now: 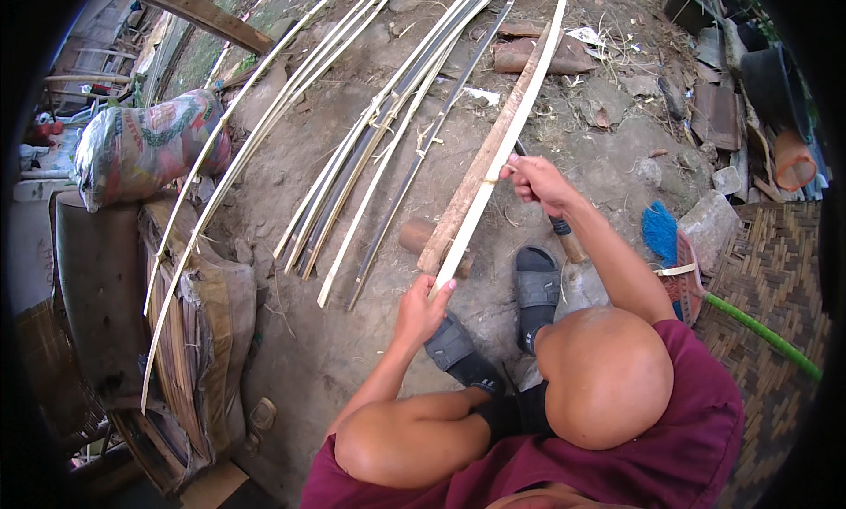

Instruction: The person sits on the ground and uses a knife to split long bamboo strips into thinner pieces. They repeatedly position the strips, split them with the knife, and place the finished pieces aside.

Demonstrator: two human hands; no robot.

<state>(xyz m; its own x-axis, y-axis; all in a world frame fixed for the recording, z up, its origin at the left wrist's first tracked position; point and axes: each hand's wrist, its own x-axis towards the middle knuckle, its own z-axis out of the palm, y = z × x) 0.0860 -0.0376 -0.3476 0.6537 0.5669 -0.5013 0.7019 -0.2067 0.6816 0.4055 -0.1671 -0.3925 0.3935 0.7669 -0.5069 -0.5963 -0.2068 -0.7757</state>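
A long pale bamboo strip [467, 231] runs away from me, lying along a rough wooden pole [476, 178]. My left hand [419, 313] is closed around the strip's near end, with the thumb along it. Farther up, my right hand [539, 185] is closed beside the strip, close to a node. It grips a knife with a dark blade [520, 145], whose long wooden handle [571, 243] passes beneath my right forearm. The fingers hide the middle of this knife. A short round log [417, 236] lies by the pole's near end.
Bundles of bamboo strips [352, 170] lie on the dirt ahead and left. Beyond an old worn cushion seat [198, 333] sits a stuffed sack [145, 148]. To the right are a concrete block [709, 220], a green stick [762, 333] and a woven mat [775, 271]. My sandalled feet [538, 289] stand between.
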